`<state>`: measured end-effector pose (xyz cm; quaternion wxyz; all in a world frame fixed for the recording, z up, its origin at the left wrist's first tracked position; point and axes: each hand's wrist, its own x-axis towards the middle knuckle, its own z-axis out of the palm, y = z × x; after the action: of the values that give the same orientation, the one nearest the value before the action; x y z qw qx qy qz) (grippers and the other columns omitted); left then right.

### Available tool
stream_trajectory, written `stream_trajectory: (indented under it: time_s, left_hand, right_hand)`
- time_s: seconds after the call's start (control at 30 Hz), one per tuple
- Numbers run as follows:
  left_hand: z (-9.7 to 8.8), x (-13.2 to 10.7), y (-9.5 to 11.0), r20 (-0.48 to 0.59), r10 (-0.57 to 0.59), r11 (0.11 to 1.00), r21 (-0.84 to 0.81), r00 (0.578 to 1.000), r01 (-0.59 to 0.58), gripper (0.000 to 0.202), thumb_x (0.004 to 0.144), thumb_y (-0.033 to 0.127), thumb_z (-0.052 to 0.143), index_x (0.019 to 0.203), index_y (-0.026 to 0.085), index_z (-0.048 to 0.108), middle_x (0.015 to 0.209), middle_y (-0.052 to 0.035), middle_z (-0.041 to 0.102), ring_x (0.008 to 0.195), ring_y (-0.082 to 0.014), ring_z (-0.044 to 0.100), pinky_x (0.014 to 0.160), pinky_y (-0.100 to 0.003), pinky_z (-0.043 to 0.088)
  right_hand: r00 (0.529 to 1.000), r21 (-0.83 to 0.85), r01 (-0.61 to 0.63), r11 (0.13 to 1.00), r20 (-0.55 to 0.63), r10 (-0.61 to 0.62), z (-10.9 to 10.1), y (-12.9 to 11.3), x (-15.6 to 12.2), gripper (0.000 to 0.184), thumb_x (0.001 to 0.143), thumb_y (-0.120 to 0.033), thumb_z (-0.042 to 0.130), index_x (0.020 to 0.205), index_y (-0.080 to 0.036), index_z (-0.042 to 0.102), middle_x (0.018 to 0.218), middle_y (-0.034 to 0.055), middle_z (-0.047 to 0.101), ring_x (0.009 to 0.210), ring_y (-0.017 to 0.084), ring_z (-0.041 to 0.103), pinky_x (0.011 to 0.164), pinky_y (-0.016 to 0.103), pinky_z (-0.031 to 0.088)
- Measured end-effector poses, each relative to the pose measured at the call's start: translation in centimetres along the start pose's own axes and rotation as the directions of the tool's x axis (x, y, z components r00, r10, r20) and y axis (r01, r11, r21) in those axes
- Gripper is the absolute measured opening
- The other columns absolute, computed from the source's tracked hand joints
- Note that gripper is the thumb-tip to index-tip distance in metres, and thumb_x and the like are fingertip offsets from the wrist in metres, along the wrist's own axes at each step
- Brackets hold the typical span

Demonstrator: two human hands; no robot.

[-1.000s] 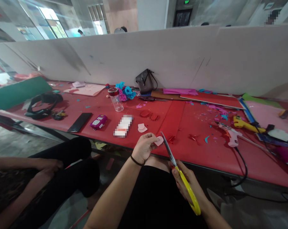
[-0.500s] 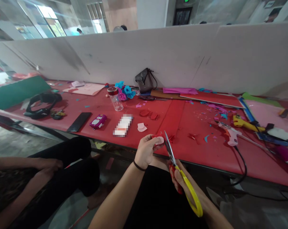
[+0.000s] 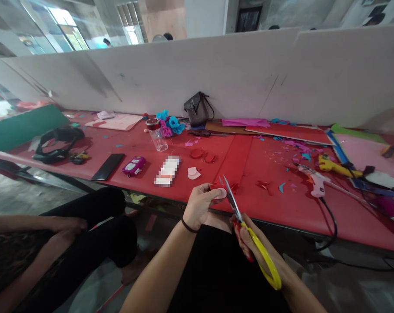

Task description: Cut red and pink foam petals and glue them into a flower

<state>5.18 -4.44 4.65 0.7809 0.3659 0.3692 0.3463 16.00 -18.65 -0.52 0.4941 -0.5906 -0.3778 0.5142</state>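
Between thumb and fingers, my left hand [image 3: 197, 206] pinches a small rounded pale pink paper piece [image 3: 220, 194] with red paper [image 3: 215, 186] behind it. My right hand [image 3: 247, 239] grips a pair of scissors [image 3: 266, 256] with one yellow and one red handle loop. Its blades are slightly parted and point up and away, right beside the held paper. Beyond them a red paper strip [image 3: 235, 158] lies on the table. Left of it rest pale pink cut pieces [image 3: 193, 173] and red cut pieces [image 3: 197, 154].
On the red table [image 3: 281, 217] are a pink glue gun [image 3: 316, 182], a yellow glue gun [image 3: 338, 167], a glass jar [image 3: 159, 140], paper flowers [image 3: 173, 125], a black phone [image 3: 108, 167] and a purple box [image 3: 134, 166]. Another person's hands [image 3: 68, 228] rest at left.
The scissor blades now show two parted tips near the paper. Both hands have shifted only slightly, and the held pink piece sits a little further right.
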Motion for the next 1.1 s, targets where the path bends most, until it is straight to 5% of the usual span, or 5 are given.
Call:
stream_trajectory:
  time_s: [0.53,0.77,0.93,1.1]
  left_hand:
    - [-0.7,0.8,1.4,0.104,-0.012,0.991,0.133,0.994,-0.002,0.014,0.056,0.019,0.075,0.058,0.011,0.064,0.062,-0.003,0.064,0.064,-0.0112,0.059,0.075,-0.029,0.05]
    - [-0.4,0.6,0.8,0.049,-0.001,0.998,0.068,0.999,-0.003,0.013,0.055,0.019,0.073,0.056,0.012,0.062,0.06,-0.0008,0.06,0.062,-0.0098,0.056,0.071,-0.026,0.049]
    - [-0.3,0.3,0.3,0.03,0.048,0.998,-0.037,0.998,-0.046,0.017,0.056,0.022,0.075,0.057,0.013,0.061,0.061,-0.0002,0.06,0.064,-0.01,0.056,0.076,-0.028,0.05]
    - [-0.8,0.3,1.0,0.063,0.03,0.995,0.096,0.998,-0.036,0.014,0.056,0.019,0.075,0.058,0.011,0.064,0.062,-0.0022,0.063,0.063,-0.0104,0.058,0.073,-0.027,0.051]
  right_hand:
    - [0.995,0.0,-0.04,0.999,-0.091,0.04,0.8,-0.5,-0.6,0.066,0.079,-0.071,0.051,0.121,-0.02,0.051,0.05,-0.0116,0.027,0.037,0.004,0.021,0.032,0.015,0.022]
    - [0.998,-0.014,-0.051,0.999,-0.04,0.051,1.1,0.2,-0.6,0.068,0.082,-0.069,0.049,0.127,-0.019,0.044,0.049,-0.013,0.024,0.035,0.004,0.019,0.031,0.016,0.023]
    - [0.997,0.018,-0.062,0.998,-0.042,0.062,1.5,0.7,-0.6,0.069,0.079,-0.074,0.047,0.124,-0.021,0.046,0.052,-0.0115,0.03,0.034,0.005,0.023,0.03,0.017,0.025]
    - [1.0,0.007,0.016,1.0,0.017,-0.016,0.5,0.1,-0.8,0.063,0.08,-0.072,0.048,0.12,-0.022,0.05,0.065,-0.0056,0.042,0.045,0.007,0.036,0.041,0.019,0.034]
